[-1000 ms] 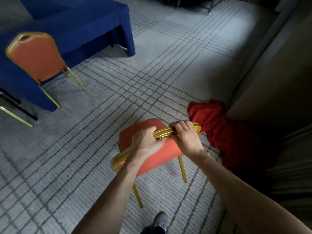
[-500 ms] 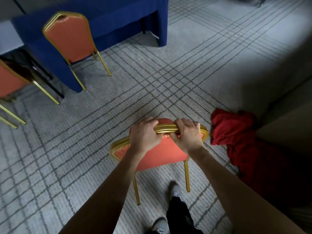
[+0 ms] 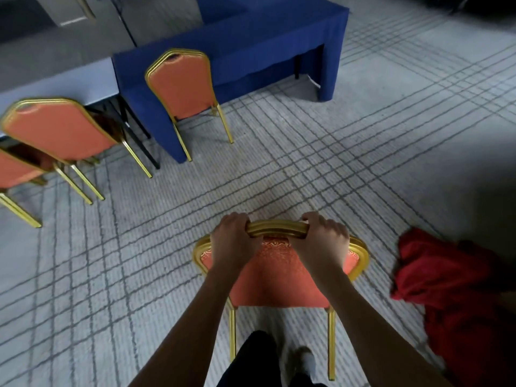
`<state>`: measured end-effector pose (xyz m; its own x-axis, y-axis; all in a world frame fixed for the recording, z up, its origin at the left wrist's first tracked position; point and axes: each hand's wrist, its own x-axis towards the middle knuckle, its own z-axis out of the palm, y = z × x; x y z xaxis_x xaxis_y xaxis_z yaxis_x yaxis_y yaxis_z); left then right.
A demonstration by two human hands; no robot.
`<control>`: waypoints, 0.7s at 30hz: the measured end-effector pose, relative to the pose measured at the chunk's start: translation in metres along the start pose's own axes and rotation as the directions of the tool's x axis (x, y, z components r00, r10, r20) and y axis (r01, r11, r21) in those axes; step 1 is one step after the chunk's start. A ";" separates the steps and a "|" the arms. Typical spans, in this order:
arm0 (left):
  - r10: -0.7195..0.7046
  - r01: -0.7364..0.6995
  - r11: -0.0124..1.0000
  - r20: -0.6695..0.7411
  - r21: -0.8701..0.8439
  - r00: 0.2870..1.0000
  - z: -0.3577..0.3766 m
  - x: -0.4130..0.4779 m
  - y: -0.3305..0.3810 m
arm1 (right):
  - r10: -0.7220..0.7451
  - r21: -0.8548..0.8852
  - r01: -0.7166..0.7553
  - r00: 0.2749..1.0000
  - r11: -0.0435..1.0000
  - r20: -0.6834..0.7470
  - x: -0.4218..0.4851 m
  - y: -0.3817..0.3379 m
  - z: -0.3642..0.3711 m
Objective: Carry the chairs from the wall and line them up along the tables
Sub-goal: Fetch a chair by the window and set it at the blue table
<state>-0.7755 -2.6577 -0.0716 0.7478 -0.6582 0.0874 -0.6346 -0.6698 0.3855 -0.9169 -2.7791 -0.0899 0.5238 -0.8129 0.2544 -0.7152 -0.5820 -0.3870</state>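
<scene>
Left hand point(image 3: 233, 241) & right hand point(image 3: 325, 243) grip the gold top rail of the carried chair point(image 3: 279, 277) at 6 o'clock, fingertips hidden behind it; seat & front legs are out of sight, rear legs prob. off the floor point(image 3: 363, 163). At 12 the blue table point(image 3: 251, 43) has one parked chair point(image 3: 181, 85) against it, a second chair point(image 3: 58, 129) at 10, a third chair point(image 3: 14, 169) cut by the left edge. Red cloth point(image 3: 446, 289) at 4 fades into shadow.

The grey carpeted floor point(image 3: 377, 169), crossed by dark grid lines, carries a blue-draped table point(image 3: 251, 48) with an orange chair point(image 3: 181, 85) at it, two more orange chairs point(image 3: 61, 132) further left, and a crumpled red cloth point(image 3: 446, 289) lying at the right.
</scene>
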 end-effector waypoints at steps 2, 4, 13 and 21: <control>0.005 -0.005 1.000 -0.001 -0.024 1.000 -0.003 0.023 -0.001 | -0.004 -0.023 0.005 1.000 1.000 0.018 0.022 -0.003 0.010; 0.012 -0.014 0.999 0.040 0.039 0.999 -0.004 0.055 0.001 | -0.010 -0.088 0.011 1.000 0.996 0.014 0.049 -0.005 0.025; 0.011 -0.032 0.985 0.128 0.167 0.992 0.013 0.189 0.000 | 0.095 -0.103 -0.088 0.993 0.991 0.065 0.174 -0.021 0.051; -0.023 -0.028 0.977 0.239 0.210 0.971 0.004 0.293 -0.001 | 0.094 -0.096 -0.082 0.988 0.992 0.124 0.271 -0.038 0.072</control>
<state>-0.5564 -2.8513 -0.0500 0.6939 -0.7056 -0.1435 -0.6825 -0.7081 0.1813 -0.7143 -2.9754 -0.0697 0.5078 -0.8551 0.1047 -0.7970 -0.5125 -0.3195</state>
